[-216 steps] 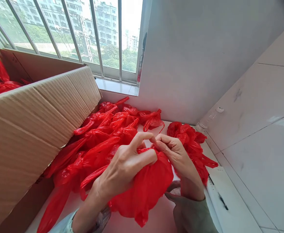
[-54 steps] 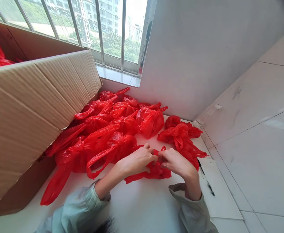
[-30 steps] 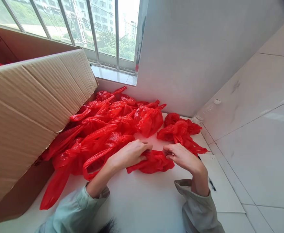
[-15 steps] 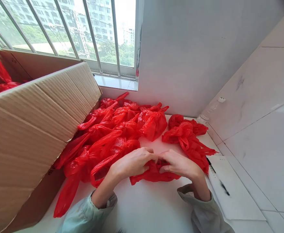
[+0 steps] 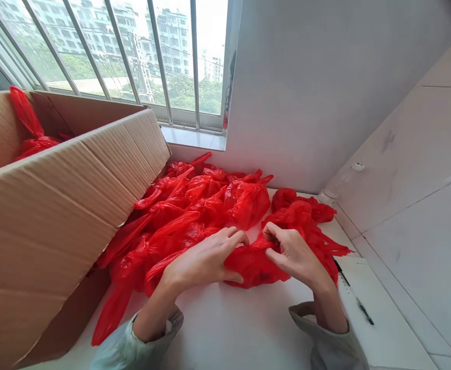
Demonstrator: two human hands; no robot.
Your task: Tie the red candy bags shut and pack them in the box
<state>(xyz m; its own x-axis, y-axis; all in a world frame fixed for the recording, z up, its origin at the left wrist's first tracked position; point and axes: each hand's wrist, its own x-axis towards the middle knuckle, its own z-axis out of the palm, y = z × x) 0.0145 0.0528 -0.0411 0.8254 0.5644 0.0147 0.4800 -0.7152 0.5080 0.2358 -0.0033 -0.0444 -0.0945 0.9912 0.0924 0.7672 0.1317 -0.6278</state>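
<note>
A red plastic bag (image 5: 254,267) lies on the white table in front of me, its contents hidden. My right hand (image 5: 296,257) pinches the gathered top of this bag between thumb and bent fingers. At the bag's left side is my left hand (image 5: 205,259), thumb and fingers apart, with the thumb touching the red plastic. Several knotted red bags (image 5: 194,205) are heaped to the left and behind. Another cluster of red bags (image 5: 298,210) sits just beyond my right hand.
A large cardboard box (image 5: 67,205) with red bags (image 5: 36,146) inside stands at the left. On the right are a clear plastic bottle (image 5: 337,187), a pen (image 5: 358,303) and white paper (image 5: 387,324). Behind rise a wall and a barred window (image 5: 163,61).
My hands have moved apart: the left has spread its fingers and shifted left, while the right now grips the bag's top. The view has shifted slightly left and up.
</note>
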